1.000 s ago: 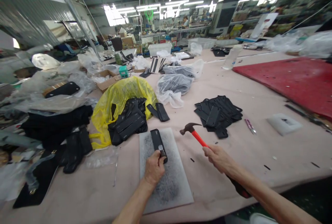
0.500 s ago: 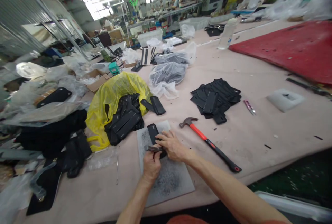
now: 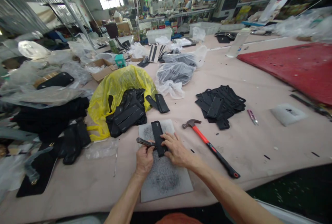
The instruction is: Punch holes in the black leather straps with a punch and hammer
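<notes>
A yellow bag [image 3: 116, 89] of black pieces lies at the left of the desk [image 3: 259, 141]. The left hand [image 3: 144, 159] pinches a slim metal tool [image 3: 144, 142] between its fingers. The black strip [image 3: 158, 137] lies on the grey pad [image 3: 166, 179]. The right hand [image 3: 176, 151] presses it flat, fingers spread. The hammer [image 3: 210, 146] rests at the right, apart from both hands.

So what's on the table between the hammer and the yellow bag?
In the head view, the white board, with a black strip on it and both hands, left and right, pressing there.
</notes>
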The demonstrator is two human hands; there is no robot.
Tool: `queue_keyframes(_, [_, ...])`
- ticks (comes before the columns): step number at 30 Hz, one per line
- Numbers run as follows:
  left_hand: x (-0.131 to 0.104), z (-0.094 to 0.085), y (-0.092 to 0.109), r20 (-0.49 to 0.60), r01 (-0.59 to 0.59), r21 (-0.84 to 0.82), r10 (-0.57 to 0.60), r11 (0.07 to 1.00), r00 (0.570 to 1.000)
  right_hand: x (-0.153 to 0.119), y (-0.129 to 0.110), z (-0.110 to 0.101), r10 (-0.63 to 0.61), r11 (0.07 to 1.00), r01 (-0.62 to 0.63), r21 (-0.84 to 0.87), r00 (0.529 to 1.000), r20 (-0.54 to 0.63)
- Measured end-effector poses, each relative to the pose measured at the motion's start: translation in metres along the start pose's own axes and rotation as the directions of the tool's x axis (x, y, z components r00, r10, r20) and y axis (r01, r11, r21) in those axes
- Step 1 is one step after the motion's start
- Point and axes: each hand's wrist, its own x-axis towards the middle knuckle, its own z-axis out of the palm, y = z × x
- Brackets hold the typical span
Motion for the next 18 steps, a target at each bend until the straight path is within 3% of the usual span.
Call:
queue_keyframes(12, [-0.003, 0.003, -0.008, 0.023, -0.062, 0.068, 0.06, 0.996, 0.998, -0.004, -0.01, 0.016, 0.064, 0.997, -0.061, 0.037, 0.993, -0.095])
queue_keyframes(18, [-0.004, 0.005, -0.01, -0.001, -0.091, 0.089, 0.092, 0.992, 0.996, -0.01, -0.009, 0.021, 0.0, 0.998, 0.008, 0.055, 0.989, -0.151])
